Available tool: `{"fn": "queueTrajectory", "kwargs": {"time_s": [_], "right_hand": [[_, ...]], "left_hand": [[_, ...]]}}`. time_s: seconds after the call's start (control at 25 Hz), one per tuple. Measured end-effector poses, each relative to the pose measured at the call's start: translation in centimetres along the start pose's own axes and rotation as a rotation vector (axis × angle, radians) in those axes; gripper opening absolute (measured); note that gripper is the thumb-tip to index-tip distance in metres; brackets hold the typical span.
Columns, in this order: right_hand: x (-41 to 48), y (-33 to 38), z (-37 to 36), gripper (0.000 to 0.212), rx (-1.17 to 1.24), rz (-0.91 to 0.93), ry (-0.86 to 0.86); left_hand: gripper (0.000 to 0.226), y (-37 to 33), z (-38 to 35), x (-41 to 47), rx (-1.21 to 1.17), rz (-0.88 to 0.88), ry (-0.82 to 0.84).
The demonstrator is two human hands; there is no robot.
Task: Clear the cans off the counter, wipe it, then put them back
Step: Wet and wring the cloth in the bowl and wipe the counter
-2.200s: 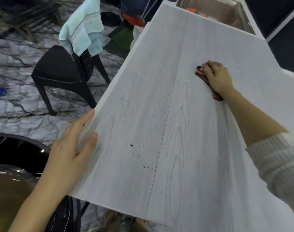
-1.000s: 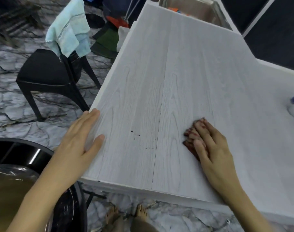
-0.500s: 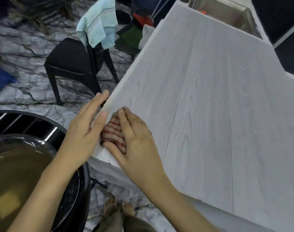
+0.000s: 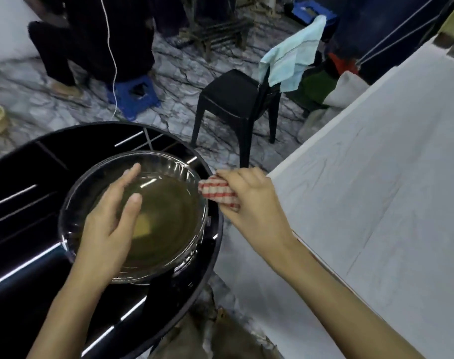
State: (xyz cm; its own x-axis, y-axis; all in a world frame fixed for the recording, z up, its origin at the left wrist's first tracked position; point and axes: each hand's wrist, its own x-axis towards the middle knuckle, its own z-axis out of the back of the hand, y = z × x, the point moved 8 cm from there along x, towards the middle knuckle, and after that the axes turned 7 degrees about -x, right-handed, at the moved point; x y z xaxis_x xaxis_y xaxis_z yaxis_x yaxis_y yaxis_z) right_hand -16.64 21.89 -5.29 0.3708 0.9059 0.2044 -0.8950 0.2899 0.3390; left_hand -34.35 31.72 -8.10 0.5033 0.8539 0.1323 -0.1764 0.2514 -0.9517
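My right hand (image 4: 251, 203) is closed around a bunched red-and-white striped cloth (image 4: 215, 193), held in the air at the right rim of a glass bowl (image 4: 73, 200) of murky brownish water. My left hand (image 4: 109, 224) hovers flat over the bowl, fingers spread, holding nothing. The bowl stands on a round black glossy table (image 4: 26, 177). The white wood-grain counter (image 4: 376, 190) runs along the right side, its near corner just right of my right hand. No cans are in view.
A black plastic chair (image 4: 236, 99) with a light blue towel (image 4: 290, 58) over its back stands on the marble floor beyond the counter's corner. A blue stool (image 4: 132, 97) and a seated person in dark clothes (image 4: 91, 40) are farther back.
My right hand lifted the cloth off the counter's left edge and carried it left to the bowl. My left hand left the counter edge and now hovers over the water. The view swung left.
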Motion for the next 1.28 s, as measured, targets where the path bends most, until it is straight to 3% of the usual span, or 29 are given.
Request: {"fn": "queueTrajectory", "kwargs": {"time_s": [0.16, 0.32, 0.6, 0.76, 0.92, 1.0, 1.12, 1.28], "right_hand": [[2.3, 7.0, -8.6, 0.054, 0.041, 0.200, 0.277], [3.6, 9.2, -15.7, 0.061, -0.065, 0.300, 0.428], [2.1, 6.5, -23.2, 0.106, -0.221, 0.339, 0.881], [2.9, 7.0, -24.7, 0.119, -0.261, 0.352, 0.885], [2.9, 8.5, -26.0, 0.118, -0.393, 0.503, 0.922], [2.2, 8.4, -26.1, 0.113, -0.421, 0.530, 0.976], [1.6, 8.1, -25.4, 0.084, -0.311, 0.510, 0.941], [1.7, 7.4, -23.2, 0.044, 0.110, 0.230, 1.101]], "left_hand": [[0.046, 3.5, 5.3, -1.6, -0.015, 0.134, -0.093], [0.049, 5.7, 7.6, -2.6, 0.043, 0.220, -0.069], [0.051, 7.4, 7.4, -2.6, 0.012, 0.272, 0.007], [0.052, 8.5, 7.4, -2.4, 0.017, 0.299, 0.035], [0.051, 9.0, 7.4, -2.0, 0.053, 0.300, 0.076], [0.046, 9.4, 7.5, -1.6, 0.113, 0.290, 0.105], [0.052, 10.1, 7.2, -0.9, 0.224, 0.262, 0.189], [0.072, 11.3, 3.9, -1.0, 0.432, 0.215, 0.513]]}}
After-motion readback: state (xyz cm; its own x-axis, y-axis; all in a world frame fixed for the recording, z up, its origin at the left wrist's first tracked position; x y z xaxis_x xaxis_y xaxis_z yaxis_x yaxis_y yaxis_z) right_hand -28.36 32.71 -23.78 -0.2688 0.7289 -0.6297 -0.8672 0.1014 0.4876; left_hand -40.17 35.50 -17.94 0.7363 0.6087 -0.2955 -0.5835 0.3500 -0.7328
